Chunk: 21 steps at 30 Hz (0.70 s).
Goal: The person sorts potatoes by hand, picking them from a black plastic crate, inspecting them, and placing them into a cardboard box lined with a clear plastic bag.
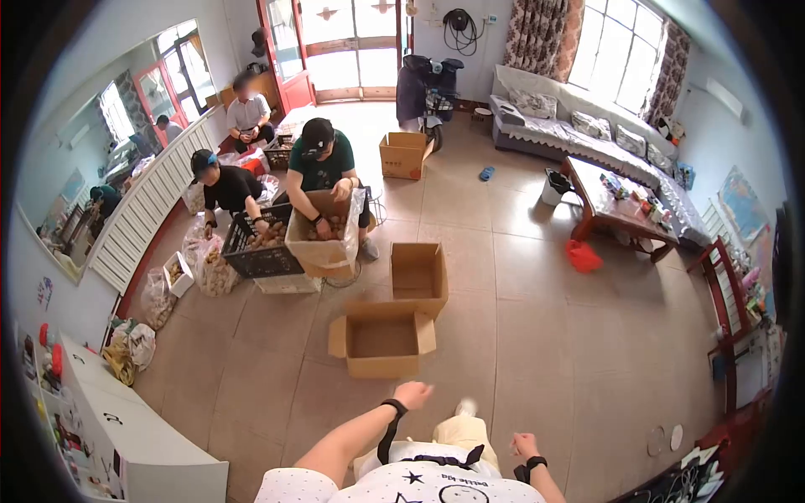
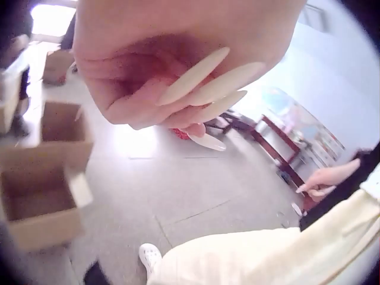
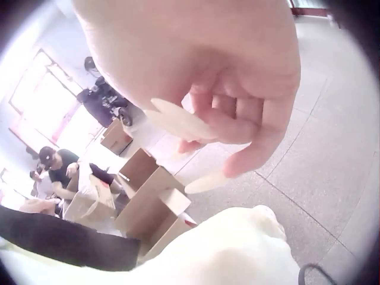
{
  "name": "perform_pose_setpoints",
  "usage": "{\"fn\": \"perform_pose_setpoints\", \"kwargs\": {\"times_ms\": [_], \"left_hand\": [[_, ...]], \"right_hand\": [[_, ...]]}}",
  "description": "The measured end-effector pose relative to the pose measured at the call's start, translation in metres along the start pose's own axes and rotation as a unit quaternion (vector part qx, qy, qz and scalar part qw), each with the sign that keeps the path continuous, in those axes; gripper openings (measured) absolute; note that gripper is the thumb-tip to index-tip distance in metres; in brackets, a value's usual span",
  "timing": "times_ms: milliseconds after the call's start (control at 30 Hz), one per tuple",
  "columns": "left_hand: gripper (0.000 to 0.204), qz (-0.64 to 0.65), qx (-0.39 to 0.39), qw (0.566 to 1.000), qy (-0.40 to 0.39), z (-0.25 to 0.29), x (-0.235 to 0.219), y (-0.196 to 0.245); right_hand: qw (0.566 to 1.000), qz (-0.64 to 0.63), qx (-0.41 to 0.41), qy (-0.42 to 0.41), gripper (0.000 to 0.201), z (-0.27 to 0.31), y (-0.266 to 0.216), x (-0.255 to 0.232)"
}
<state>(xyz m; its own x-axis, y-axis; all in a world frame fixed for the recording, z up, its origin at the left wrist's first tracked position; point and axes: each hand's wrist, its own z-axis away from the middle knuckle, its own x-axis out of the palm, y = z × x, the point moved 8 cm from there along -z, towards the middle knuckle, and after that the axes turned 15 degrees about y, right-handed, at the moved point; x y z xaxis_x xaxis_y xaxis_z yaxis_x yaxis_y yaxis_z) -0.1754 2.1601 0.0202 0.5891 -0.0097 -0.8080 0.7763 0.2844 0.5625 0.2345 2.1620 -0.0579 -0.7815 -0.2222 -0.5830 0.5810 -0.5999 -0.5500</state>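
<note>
My left hand (image 1: 412,394) hangs forward over the tiled floor, a short way from an open, empty cardboard box (image 1: 383,339). In the left wrist view its fingers (image 2: 196,89) curl loosely with long pale nails and hold nothing. My right hand (image 1: 524,444) hangs at my side by my light trousers (image 1: 459,434); its fingers (image 3: 237,119) are loosely curled and empty too. A second open box (image 1: 418,272) stands just beyond the first. Both boxes also show in the left wrist view, the near box (image 2: 41,208) and the far box (image 2: 65,127).
Three people sit at the far left sorting produce around a black crate (image 1: 260,247) and a carton (image 1: 323,239). Bags lie along a radiator (image 1: 151,210). A white cabinet (image 1: 126,419) stands near left, a wooden table (image 1: 616,210) and sofa (image 1: 587,126) at right, a scooter (image 1: 428,88) by the door.
</note>
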Motion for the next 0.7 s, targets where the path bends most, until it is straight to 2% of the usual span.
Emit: {"fn": "perform_pose_setpoints", "kwargs": {"times_ms": [67,100,167,233,267,300,367,400,433,467,533,567,600,633,667,700], "left_hand": [[0.051,-0.002,0.079,0.996,0.032,-0.076,-0.002,0.061],[0.051,0.002,0.066,0.997,0.032,-0.108,0.004,0.068],[0.049,0.042,-0.033,0.997,0.05,-0.164,-0.002,0.08],[0.045,0.101,-0.152,0.976,0.121,-0.193,0.01,0.042],[0.042,0.114,-0.245,0.953,0.134,-0.195,0.025,0.009],[0.043,0.101,-0.309,0.937,0.128,-0.19,0.021,-0.007],[0.048,0.054,-0.427,0.901,0.062,-0.172,0.035,-0.059],[0.049,0.041,-0.457,0.887,0.044,-0.165,0.042,-0.084],[0.048,0.019,-0.497,0.865,0.064,-0.158,0.029,-0.089],[0.046,0.039,-0.548,0.833,0.068,-0.149,0.042,-0.117],[0.047,0.082,-0.65,0.75,0.091,-0.153,0.04,-0.122],[0.045,0.085,-0.685,0.715,0.115,-0.158,0.055,-0.134],[0.042,0.086,-0.715,0.68,0.138,-0.17,0.065,-0.147],[0.04,0.077,-0.733,0.668,0.101,-0.204,0.032,-0.109],[0.04,0.11,-0.748,0.645,0.111,-0.244,0.011,-0.082],[0.043,0.131,-0.71,0.683,0.108,-0.294,0.001,-0.07]], "right_hand": [[1.0,0.012,0.002,0.014,0.028,-0.061,-0.03,-0.017],[0.999,0.029,0.011,0.032,0.028,-0.093,-0.034,-0.031],[0.995,0.088,0.0,0.04,0.027,-0.152,-0.066,-0.055],[0.989,0.135,-0.007,0.067,0.025,-0.198,-0.117,-0.081],[0.988,0.14,-0.01,0.064,0.025,-0.226,-0.147,-0.089],[0.99,0.131,-0.011,0.051,0.025,-0.253,-0.177,-0.091],[0.99,0.133,-0.016,0.033,0.025,-0.303,-0.231,-0.097],[0.988,0.145,-0.048,0.031,0.026,-0.329,-0.271,-0.094],[0.984,0.155,-0.08,0.028,0.027,-0.358,-0.308,-0.088],[0.983,0.16,-0.091,0.021,0.027,-0.388,-0.34,-0.08],[0.966,0.221,-0.135,0.015,0.032,-0.446,-0.405,-0.061],[0.965,0.224,-0.138,0.013,0.032,-0.471,-0.435,-0.053],[0.95,0.247,-0.191,-0.004,0.034,-0.489,-0.477,-0.04],[0.931,0.272,-0.242,-0.021,0.036,-0.504,-0.515,-0.029],[0.929,0.279,-0.243,-0.023,0.036,-0.519,-0.544,-0.022],[0.932,0.263,-0.246,-0.037,0.038,-0.533,-0.579,-0.01]]}}
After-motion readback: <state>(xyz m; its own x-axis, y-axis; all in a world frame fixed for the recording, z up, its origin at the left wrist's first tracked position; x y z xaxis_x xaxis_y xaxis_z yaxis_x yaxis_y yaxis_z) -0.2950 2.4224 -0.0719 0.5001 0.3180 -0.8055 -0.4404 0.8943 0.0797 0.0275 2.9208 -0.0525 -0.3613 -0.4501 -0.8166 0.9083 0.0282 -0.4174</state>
